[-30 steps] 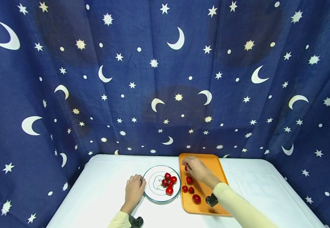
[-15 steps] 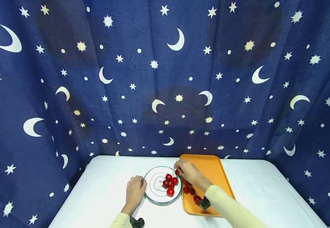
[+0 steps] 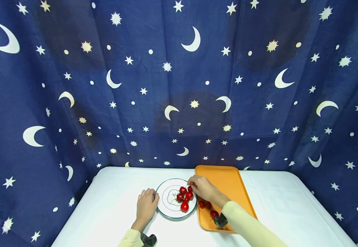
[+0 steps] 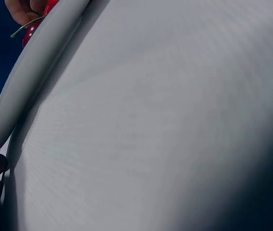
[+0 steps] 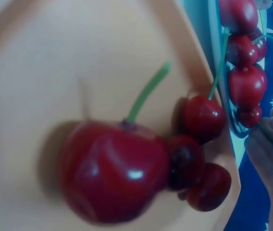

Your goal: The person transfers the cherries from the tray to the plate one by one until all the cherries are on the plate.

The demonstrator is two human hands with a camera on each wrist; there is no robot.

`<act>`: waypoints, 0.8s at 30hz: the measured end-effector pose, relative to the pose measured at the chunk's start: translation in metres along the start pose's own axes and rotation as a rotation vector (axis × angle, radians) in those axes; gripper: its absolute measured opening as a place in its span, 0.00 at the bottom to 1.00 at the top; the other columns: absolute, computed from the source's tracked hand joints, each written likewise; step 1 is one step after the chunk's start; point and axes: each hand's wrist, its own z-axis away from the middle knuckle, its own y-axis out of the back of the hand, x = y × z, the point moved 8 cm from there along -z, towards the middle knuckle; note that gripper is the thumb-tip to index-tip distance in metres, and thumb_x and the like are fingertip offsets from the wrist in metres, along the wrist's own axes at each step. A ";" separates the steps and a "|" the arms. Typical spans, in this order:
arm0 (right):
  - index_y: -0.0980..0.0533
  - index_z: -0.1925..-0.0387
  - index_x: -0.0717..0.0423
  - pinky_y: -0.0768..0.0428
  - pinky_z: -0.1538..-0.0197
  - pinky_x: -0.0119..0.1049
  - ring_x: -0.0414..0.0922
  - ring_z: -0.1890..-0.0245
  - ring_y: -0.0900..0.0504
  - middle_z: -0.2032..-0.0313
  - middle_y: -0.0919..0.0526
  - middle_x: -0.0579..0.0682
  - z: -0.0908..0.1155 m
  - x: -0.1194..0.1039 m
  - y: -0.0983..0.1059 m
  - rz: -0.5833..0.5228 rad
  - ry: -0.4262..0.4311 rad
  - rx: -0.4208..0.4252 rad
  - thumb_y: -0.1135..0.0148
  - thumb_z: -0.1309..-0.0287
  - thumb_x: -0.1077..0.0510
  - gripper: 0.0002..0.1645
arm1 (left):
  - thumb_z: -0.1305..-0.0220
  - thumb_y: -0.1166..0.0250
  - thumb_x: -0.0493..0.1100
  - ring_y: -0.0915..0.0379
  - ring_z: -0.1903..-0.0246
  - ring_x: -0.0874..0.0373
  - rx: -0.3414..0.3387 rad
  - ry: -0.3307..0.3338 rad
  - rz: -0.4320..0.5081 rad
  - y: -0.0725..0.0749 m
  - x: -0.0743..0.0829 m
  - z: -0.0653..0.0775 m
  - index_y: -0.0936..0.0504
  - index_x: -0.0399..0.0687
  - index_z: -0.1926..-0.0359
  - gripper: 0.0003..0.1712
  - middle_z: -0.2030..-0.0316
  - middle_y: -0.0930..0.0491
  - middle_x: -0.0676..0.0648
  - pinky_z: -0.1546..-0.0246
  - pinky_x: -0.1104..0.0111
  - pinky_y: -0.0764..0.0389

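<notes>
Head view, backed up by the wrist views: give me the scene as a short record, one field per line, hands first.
Left hand: grips the left rim of the plate
Right hand: pinches a cherry, apparently by its stem, at the plate's far right side
Plate: white, dark rim; a cluster of cherries right of its centre
Tray: orange, right of the plate; four cherries visible
Backdrop: blue curtain, moons and stars
Unclear: whether the pinched cherry touches the plate

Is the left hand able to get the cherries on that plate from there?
Probably yes: the left hand is at the edge of the plate, nothing seems to block its way to the cherries, and the right hand is opposite.
</notes>
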 end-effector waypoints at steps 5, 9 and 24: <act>0.18 0.54 0.58 0.17 0.55 0.34 0.40 0.61 0.19 0.59 0.13 0.50 0.004 0.002 -0.002 -0.035 -0.022 -0.039 0.37 0.37 0.68 0.11 | 0.29 0.40 0.46 0.43 0.70 0.63 -0.007 0.004 0.003 0.001 -0.002 0.001 0.19 0.49 0.67 0.09 0.77 0.32 0.55 0.65 0.67 0.39; 0.20 0.49 0.57 0.16 0.52 0.38 0.43 0.58 0.17 0.54 0.13 0.50 0.008 0.006 0.003 -0.033 -0.062 -0.051 0.37 0.37 0.67 0.15 | 0.28 0.40 0.46 0.43 0.70 0.63 -0.010 0.009 0.005 0.001 -0.002 0.000 0.19 0.49 0.67 0.10 0.77 0.32 0.55 0.65 0.68 0.40; 0.26 0.40 0.61 0.20 0.61 0.32 0.43 0.61 0.18 0.50 0.16 0.54 0.040 0.041 0.026 -0.037 -0.175 -0.049 0.37 0.35 0.65 0.22 | 0.29 0.39 0.45 0.42 0.70 0.61 -0.009 0.016 0.002 0.004 0.003 0.002 0.19 0.47 0.67 0.10 0.76 0.31 0.54 0.64 0.66 0.39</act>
